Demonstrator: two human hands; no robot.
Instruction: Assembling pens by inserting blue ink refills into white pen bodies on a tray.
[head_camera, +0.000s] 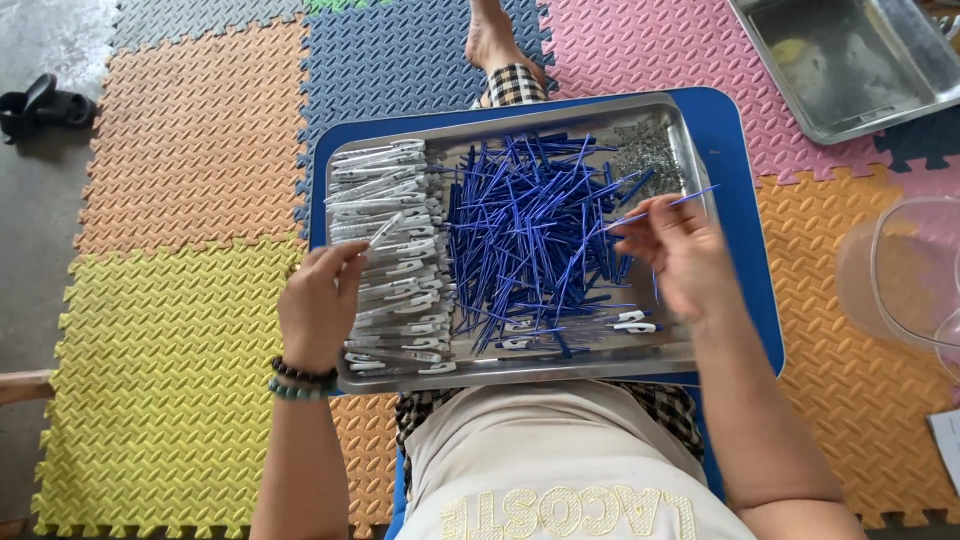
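A steel tray (520, 372) rests on a blue board (745, 200) across my lap. A heap of thin blue pen refills (530, 235) fills its middle. Clear pen barrels with white clips (395, 200) lie stacked along its left side, and small metal springs (650, 155) are piled at its far right corner. My left hand (318, 305) holds one clear pen barrel (384, 230) pointing up and right. My right hand (680, 258) pinches a blue refill (672, 203) above the tray's right side.
Coloured foam floor mats (180, 300) lie all around. A second steel tray (850, 60) sits at the top right, a clear plastic tub (905, 270) at the right. Black sandals (45, 105) lie at the far left. A bare foot (495, 40) reaches past the tray's far edge.
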